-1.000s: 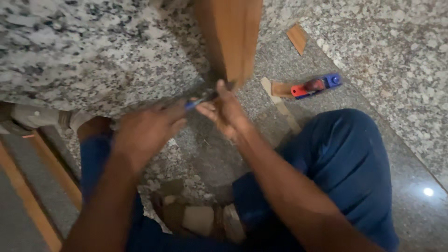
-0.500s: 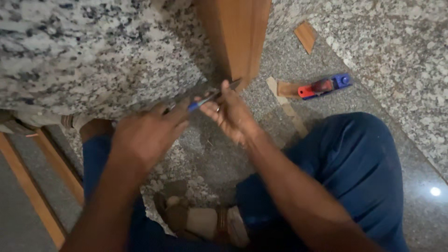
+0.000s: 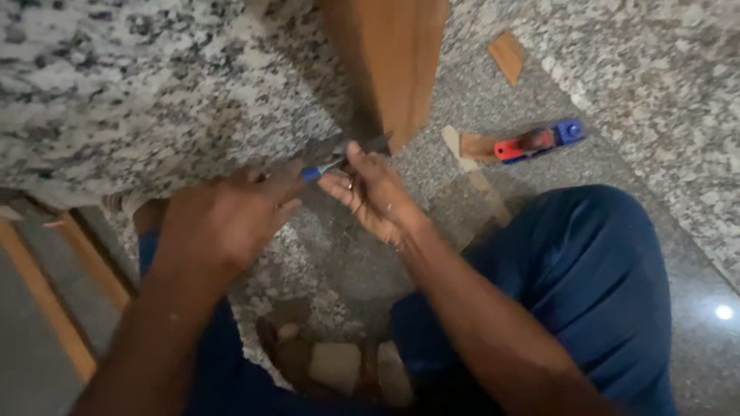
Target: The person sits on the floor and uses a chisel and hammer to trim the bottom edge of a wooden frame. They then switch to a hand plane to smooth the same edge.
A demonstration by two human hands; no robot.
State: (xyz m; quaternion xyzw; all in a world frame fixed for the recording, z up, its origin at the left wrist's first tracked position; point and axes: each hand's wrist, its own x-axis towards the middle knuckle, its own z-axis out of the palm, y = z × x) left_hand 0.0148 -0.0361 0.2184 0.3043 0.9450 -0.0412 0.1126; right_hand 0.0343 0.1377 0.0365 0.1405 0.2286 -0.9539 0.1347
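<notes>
While the left hand (image 3: 223, 219) is closed around the blue handle of a dark-bladed chisel (image 3: 343, 158), the right hand (image 3: 374, 192) pinches the blade near its tip. Blade tip sits at the bottom corner of the upright brown wooden post (image 3: 393, 62), against the speckled granite slab (image 3: 139, 85). Red-and-blue hand plane (image 3: 532, 142) lies on the granite floor (image 3: 632, 85), well apart, beside a pale wood strip (image 3: 470, 166).

Speckled granite floor (image 3: 655, 92), dimly lit, one small light glare (image 3: 724, 312).
</notes>
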